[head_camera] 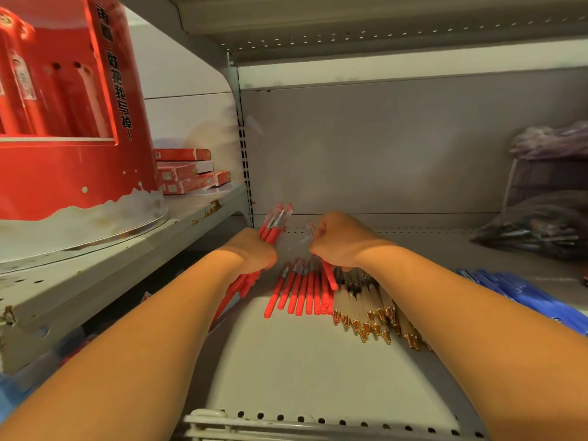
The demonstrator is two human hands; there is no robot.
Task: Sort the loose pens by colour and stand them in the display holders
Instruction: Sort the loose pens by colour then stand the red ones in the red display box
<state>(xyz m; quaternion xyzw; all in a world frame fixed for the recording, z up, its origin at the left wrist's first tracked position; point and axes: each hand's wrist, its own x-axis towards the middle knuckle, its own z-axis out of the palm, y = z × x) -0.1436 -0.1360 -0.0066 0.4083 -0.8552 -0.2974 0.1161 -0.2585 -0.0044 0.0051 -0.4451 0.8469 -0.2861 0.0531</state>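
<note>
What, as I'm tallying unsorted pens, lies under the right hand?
Beneath the right hand, which holds one red pen, lie a row of red pens and gold-tipped clear pens on the shelf. The hand covers the clear pens' far ends.

A pale metal shelf board (286, 361) fills the lower centre, backed by a plain grey panel (381, 148). A slotted upright (243, 148) stands left of centre; a perforated upper shelf (381, 36) spans the top.
</note>
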